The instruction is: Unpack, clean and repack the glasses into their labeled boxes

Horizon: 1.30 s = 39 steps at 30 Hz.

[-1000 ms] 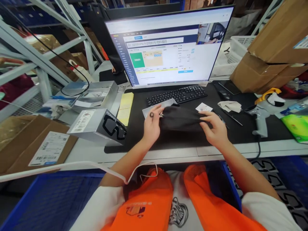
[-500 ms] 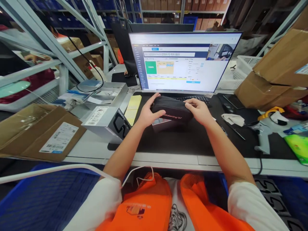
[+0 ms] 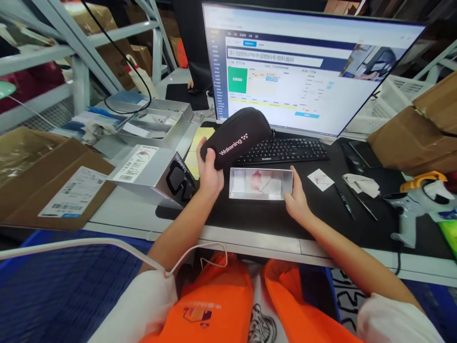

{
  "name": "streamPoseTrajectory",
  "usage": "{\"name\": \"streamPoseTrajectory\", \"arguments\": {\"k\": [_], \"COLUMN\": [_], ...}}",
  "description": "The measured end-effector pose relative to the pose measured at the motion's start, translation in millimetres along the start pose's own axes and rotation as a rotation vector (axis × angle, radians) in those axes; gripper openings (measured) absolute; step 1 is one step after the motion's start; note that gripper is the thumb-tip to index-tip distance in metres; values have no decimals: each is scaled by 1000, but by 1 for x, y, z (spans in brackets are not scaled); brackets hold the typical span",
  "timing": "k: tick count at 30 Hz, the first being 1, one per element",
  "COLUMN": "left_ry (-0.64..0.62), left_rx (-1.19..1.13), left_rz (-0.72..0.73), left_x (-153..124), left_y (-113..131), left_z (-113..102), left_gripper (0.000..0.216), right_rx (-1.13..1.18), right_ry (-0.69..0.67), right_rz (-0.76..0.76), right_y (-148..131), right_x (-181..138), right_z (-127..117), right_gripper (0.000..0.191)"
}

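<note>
My left hand (image 3: 210,174) is closed round one end of a black zip case (image 3: 237,136) lettered "Wakening", holding it tilted above the desk in front of the monitor. Below and right of the case sits a shallow open box (image 3: 236,194) with a pale inside, where a small reddish shape shows that I cannot make out. My right hand (image 3: 297,202) grips the right end of that box between thumb and fingers. Left of my left hand stands a grey carton (image 3: 152,169) with a glasses picture on its dark end.
A monitor (image 3: 278,71) and keyboard (image 3: 285,151) stand behind. To the right lie a white card (image 3: 320,180), a pen (image 3: 345,205), crumpled tissue (image 3: 362,185) and a scanner (image 3: 407,219). A cardboard box (image 3: 64,186) is at the left, a grey tray (image 3: 174,128) behind it.
The case has gone from both hands to my left hand alone, lifted and tilted up leftward. My right hand has let go of it and now grips the open box. The view has shifted closer.
</note>
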State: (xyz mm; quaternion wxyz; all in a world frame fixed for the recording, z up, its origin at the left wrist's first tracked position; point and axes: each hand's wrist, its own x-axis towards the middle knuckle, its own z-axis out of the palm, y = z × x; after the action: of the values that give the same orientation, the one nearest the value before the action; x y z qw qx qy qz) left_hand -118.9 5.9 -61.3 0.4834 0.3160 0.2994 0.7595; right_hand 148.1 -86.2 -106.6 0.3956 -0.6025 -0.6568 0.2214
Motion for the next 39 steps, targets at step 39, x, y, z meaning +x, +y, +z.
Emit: {"name": "streamPoseTrajectory", "arguments": {"k": [39], "left_ry": [-488], "left_rx": [862], "left_rz": [-200], "left_x": [-15], "left_y": [-2], "left_z": [-5], "left_gripper": [18], "right_rx": [311], "right_ry": [-24], "right_rz": [254], "right_y": [-11], "right_x": [47], "right_z": [-4], "right_gripper": [69]}}
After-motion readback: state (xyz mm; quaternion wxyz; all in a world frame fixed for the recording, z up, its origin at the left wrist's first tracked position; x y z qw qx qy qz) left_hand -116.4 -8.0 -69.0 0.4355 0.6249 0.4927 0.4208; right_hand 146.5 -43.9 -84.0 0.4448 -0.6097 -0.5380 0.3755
